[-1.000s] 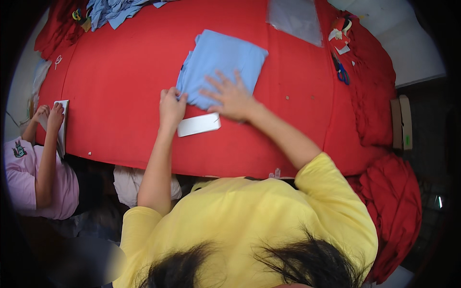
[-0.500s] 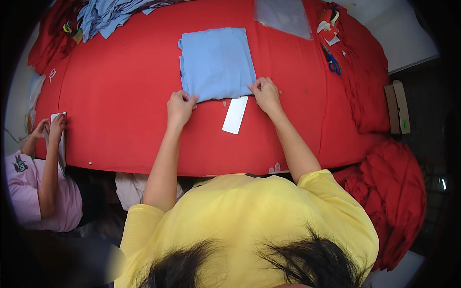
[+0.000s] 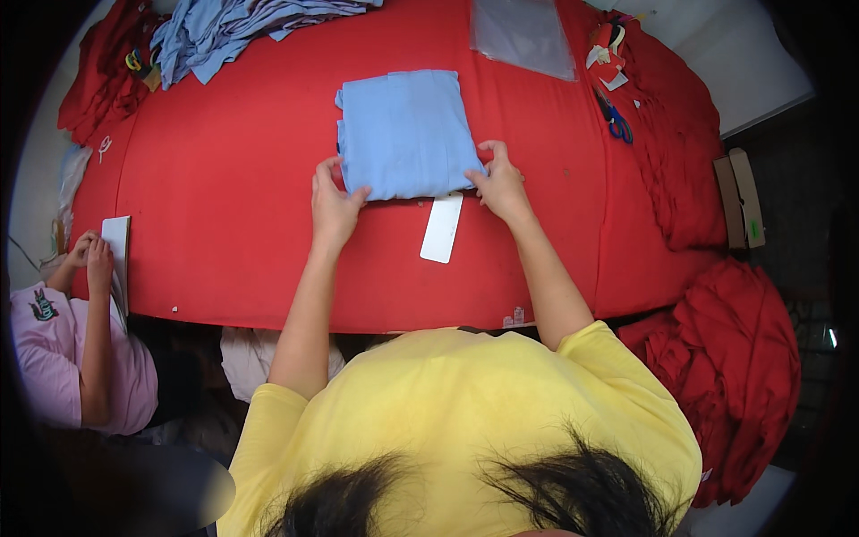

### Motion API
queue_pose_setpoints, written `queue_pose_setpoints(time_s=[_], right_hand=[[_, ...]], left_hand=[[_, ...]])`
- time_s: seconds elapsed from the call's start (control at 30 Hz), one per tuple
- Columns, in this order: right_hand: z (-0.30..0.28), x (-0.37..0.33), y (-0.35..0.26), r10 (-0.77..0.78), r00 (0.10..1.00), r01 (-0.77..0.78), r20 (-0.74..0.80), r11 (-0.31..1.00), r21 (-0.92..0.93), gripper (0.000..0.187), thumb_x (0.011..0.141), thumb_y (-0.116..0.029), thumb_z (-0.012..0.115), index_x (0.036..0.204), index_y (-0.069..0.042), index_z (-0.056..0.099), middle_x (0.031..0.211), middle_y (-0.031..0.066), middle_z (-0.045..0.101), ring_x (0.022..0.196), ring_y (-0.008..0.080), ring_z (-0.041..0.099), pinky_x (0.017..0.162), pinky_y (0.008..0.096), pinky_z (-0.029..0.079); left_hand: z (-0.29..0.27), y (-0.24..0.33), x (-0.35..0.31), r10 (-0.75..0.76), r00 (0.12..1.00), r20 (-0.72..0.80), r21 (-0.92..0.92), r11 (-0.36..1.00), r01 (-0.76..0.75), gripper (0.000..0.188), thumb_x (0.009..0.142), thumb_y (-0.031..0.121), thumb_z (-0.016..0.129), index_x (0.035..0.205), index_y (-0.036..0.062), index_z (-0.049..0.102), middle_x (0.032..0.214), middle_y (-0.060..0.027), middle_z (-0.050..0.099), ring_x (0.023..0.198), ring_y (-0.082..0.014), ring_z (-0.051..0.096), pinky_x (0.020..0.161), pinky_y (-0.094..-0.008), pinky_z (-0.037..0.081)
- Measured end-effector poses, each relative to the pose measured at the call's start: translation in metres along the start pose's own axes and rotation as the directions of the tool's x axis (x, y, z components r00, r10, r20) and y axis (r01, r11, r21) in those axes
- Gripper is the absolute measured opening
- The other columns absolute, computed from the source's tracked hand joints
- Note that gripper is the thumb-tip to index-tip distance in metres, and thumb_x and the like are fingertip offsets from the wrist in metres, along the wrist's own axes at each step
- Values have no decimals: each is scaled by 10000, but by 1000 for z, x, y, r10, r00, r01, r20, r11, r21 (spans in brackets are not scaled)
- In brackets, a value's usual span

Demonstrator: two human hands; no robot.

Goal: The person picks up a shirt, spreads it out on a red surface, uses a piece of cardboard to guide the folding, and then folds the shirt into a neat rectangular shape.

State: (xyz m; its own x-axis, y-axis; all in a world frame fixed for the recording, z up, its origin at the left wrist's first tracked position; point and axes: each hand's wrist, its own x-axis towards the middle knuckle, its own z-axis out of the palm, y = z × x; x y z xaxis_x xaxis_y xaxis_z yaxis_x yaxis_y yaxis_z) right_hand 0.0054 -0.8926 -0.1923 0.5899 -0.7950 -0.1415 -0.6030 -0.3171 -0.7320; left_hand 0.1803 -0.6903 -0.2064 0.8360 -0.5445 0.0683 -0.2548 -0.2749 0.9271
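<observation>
A light-blue folded garment (image 3: 404,134) lies flat as a neat rectangle on the red-covered table (image 3: 228,197). At its near left corner is my left hand (image 3: 336,208), fingers apart, the thumb touching the near edge and the other fingers along the side. My right hand (image 3: 503,186) is at the near right corner in a similar pose, its thumb on the cloth and its fingers spread. A white card tag (image 3: 441,231) sticks out toward me from beneath the near edge, its upper end hidden under the cloth.
Clear plastic bags (image 3: 523,38) lie at the far side, with blue-handled scissors (image 3: 617,123) to the right. Crumpled blue garments (image 3: 224,36) are piled at the far left. A co-worker in a pink shirt (image 3: 76,358) holds a white sheet (image 3: 117,246) at the left edge.
My fingers have gone from pinching the near edge of the garment to spread at its corners. The co-worker's hands have shifted on the white sheet.
</observation>
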Motion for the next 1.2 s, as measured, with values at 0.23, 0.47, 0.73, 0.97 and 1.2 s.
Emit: queue_pose_setpoints(time_s=[0.23, 0.47, 0.73, 0.97, 1.2], right_hand=[[-122, -20, -105, -554, 832, 368, 31, 593, 716, 229, 874, -117, 635, 1052, 28, 638, 835, 20, 630, 730, 87, 572, 649, 233, 485], [-103, 48, -88, -512, 809, 415, 289, 845, 337, 202, 862, -141, 653, 1023, -22, 627, 845, 17, 630, 727, 77, 565, 625, 217, 475], [10, 103, -10, -255, 937, 127, 238, 885, 448, 248, 867, -53, 632, 1101, -20, 557, 810, 62, 623, 648, 111, 573, 544, 241, 484], [-10, 96, 0, -320, 836, 54, 446, 857, 513, 575, 820, -32, 671, 1357, -59, 466, 1144, 96, 551, 1038, 189, 545, 935, 323, 463], [-6, 115, -5, -359, 868, 235, 342, 905, 354, 343, 801, -3, 671, 1143, 3, 644, 933, 81, 641, 833, 152, 601, 802, 279, 517]], left_hand=[[-92, 135, 28, 488, 867, 103, -453, 799, -396, 350, 866, 19, 643, 1209, -3, 578, 1081, -90, 630, 866, -111, 630, 806, -258, 510], [-100, 123, 76, 156, 902, 403, 82, 975, -205, 278, 852, 49, 651, 1124, -6, 646, 860, -63, 661, 844, -117, 633, 743, -230, 507], [-21, -44, 140, 68, 943, 325, 222, 964, -146, 442, 832, 185, 697, 1245, 51, 610, 1069, -161, 664, 1001, -242, 627, 894, -353, 486], [-52, -29, 115, -26, 853, 522, 129, 990, -49, 866, 696, 199, 790, 1458, 180, 377, 1376, -173, 473, 1261, -319, 468, 1102, -459, 319], [-47, -10, 140, -101, 774, 625, 130, 991, 24, 562, 754, 91, 729, 1293, 83, 568, 1086, -65, 583, 1030, -187, 541, 935, -325, 425]])
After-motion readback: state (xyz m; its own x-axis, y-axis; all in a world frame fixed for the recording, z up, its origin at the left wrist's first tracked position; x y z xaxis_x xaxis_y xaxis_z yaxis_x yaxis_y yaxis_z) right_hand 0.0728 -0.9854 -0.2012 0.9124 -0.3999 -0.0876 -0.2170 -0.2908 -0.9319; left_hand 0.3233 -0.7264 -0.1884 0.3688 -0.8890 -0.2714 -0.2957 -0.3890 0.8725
